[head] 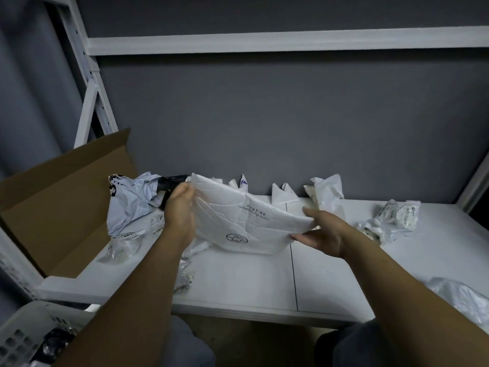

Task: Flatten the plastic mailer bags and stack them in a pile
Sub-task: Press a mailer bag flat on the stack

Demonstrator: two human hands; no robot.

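One white mailer bag [246, 221] is held between both grips over the desk [330, 276]. Its long axis runs grip to grip, the left end higher, and its print is upside down to the camera. The left grip [180, 207] curls round the left edge. The right grip [321, 234] pinches the right edge, thumb on top. One crumpled grey mailer [132, 200] lies beyond the left grip, and one crumpled white bag [328, 192] lies beyond the right grip.

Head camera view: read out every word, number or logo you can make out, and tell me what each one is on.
"Enjoy the outdoors." - printed upside down on the white mailer bag, held between the left hand and the right hand.
Small characters beside it and the round emblem below: too small to read.
Labels on the clear packets: blurred.
Purple mark on the rear white bag: unreadable.
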